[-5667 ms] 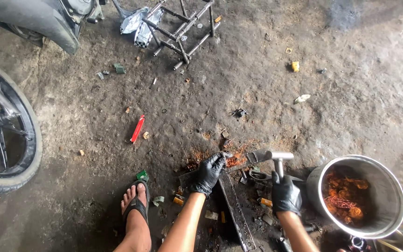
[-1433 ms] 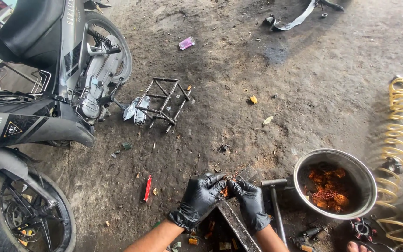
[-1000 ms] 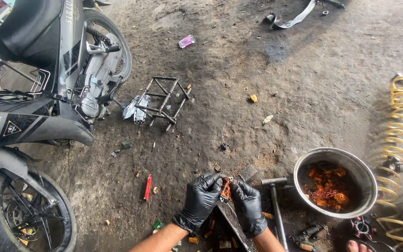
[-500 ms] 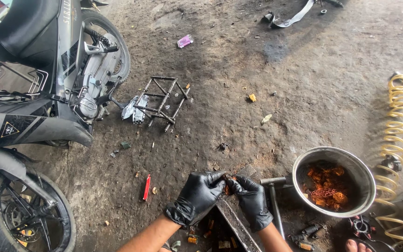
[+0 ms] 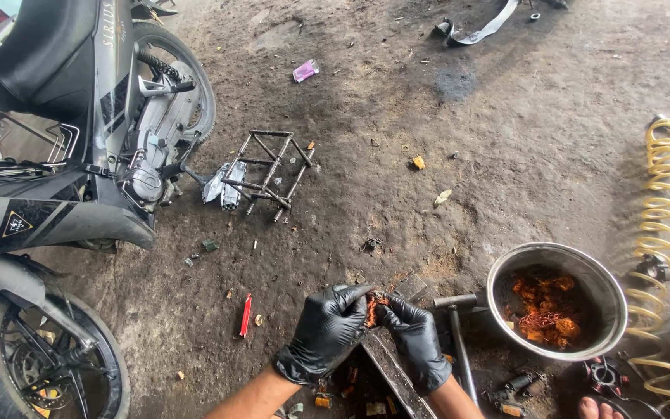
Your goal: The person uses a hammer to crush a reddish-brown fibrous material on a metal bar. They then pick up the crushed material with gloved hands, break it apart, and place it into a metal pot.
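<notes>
On the dirt floor (image 5: 505, 155), a motorbike (image 5: 79, 155) stands left; at the near edge, over a steel bar (image 5: 389, 368), the left hand (image 5: 327, 334) and right hand (image 5: 412, 341) together pinch a small coppery part (image 5: 372, 309), seemingly to pick it apart. A hammer (image 5: 459, 341) and a pot (image 5: 606, 302) of like scrap sit just right, within reach.

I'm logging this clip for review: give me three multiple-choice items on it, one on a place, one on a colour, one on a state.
1. Where does the metal bowl sit?
A. right of the hands
B. beside the motorbike
C. on a bench

2. What colour is the coiled spring?
A. red
B. yellow
C. blue

3. How is the small copper-coloured part held?
A. lying loose on the ground
B. in one hand only
C. between both gloved hands

Answers: 1 A, it stands on the ground right of the right hand. 2 B, its coils show yellow. 3 C, the left hand and right hand both grip it.
</notes>
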